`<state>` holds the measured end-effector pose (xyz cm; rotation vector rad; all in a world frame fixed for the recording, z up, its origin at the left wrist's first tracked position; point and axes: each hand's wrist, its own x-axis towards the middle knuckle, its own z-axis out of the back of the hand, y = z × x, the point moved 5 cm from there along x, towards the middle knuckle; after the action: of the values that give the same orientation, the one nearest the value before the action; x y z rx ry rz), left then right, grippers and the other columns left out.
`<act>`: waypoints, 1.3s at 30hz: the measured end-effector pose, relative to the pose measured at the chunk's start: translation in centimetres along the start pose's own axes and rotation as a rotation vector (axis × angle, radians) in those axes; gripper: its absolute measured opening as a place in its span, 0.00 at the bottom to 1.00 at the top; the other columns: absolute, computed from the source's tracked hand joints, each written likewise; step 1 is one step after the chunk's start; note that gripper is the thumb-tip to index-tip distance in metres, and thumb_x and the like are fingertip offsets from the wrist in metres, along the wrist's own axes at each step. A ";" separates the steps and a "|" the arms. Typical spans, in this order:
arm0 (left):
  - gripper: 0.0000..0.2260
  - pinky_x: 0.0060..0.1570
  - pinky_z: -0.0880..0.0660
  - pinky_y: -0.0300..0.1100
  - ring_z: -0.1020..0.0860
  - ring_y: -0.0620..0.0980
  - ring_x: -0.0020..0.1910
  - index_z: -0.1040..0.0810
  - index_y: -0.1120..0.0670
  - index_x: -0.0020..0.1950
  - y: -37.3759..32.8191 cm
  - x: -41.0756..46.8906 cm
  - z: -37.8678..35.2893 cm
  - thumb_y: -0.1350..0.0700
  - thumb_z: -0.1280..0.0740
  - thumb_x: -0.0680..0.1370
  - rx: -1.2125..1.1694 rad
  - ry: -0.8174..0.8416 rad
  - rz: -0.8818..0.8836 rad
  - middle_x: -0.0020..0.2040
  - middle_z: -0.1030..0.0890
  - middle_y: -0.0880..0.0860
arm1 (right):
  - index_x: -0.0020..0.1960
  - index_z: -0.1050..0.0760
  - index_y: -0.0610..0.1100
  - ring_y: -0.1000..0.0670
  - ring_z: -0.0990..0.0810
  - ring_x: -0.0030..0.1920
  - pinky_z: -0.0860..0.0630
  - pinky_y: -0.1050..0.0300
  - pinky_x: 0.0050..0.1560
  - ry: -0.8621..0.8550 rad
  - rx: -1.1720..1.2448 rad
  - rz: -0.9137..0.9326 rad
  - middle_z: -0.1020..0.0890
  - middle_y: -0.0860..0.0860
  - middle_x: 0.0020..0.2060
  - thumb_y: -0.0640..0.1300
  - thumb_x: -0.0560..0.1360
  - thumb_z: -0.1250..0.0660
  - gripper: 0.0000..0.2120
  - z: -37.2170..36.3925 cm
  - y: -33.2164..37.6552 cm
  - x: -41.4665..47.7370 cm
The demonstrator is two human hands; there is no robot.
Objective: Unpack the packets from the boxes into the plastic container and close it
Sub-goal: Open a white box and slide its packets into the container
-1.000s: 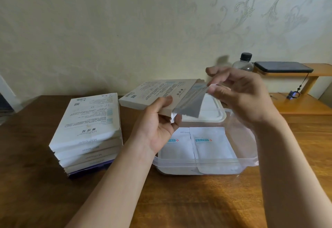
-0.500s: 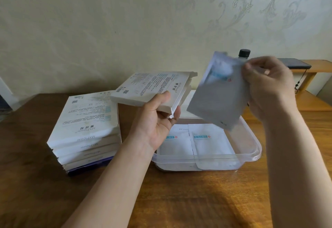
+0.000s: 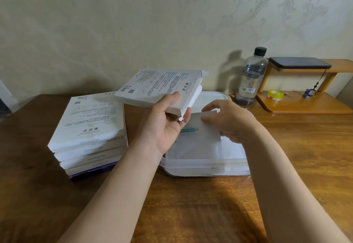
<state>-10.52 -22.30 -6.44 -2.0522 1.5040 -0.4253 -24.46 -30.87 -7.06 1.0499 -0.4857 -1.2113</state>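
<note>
A domestic room, seen at a wooden desk (image 3: pixel 191 204).
Cream wallpaper (image 3: pixel 267 3) embossed with scrolling flourishes is seen behind it. At the desk's far right corner a small wooden shelf (image 3: pixel 305 107) is set, on which a phone (image 3: pixel 299 63) and a tape roll (image 3: pixel 275 95) are kept, with a water bottle (image 3: pixel 251 78) just beside it.

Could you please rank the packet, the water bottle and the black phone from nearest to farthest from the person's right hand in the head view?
1. Packet: pinched by the right hand, over the plastic container.
2. Water bottle: standing behind the hand, towards the back.
3. Black phone: farther back and to the right, on the wooden shelf, upper tier.
</note>
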 end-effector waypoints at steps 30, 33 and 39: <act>0.10 0.38 0.22 0.42 0.21 0.51 0.50 0.20 0.51 0.51 0.2 0.1 -0.1 0.66 0.33 0.79 0.035 -0.026 0.026 0.40 0.13 0.51 | 0.79 0.49 0.61 0.47 0.37 0.76 0.37 0.51 0.72 0.501 -1.141 0.306 0.38 0.55 0.77 0.61 0.69 0.25 0.47 -4.9 -0.4 -1.8; 0.10 0.38 0.22 0.42 0.21 0.52 0.51 0.20 0.51 0.51 0.1 0.1 0.0 0.66 0.33 0.78 0.035 -0.022 0.026 0.41 0.13 0.51 | 0.79 0.49 0.63 0.47 0.35 0.74 0.34 0.49 0.72 0.517 -1.109 0.330 0.36 0.54 0.77 0.61 0.69 0.25 0.46 -5.6 -0.4 -1.6; 0.10 0.40 0.23 0.42 0.22 0.53 0.51 0.20 0.51 0.50 0.2 0.1 -0.1 0.66 0.33 0.79 0.041 -0.027 0.025 0.41 0.14 0.51 | 0.79 0.48 0.63 0.45 0.33 0.73 0.32 0.49 0.70 0.523 -1.126 0.380 0.33 0.53 0.76 0.62 0.70 0.26 0.46 -6.9 -0.3 -1.1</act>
<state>-10.69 -22.46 -6.45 -1.9973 1.4915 -0.4133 -19.51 -27.14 -10.36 0.2318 0.3910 -0.6347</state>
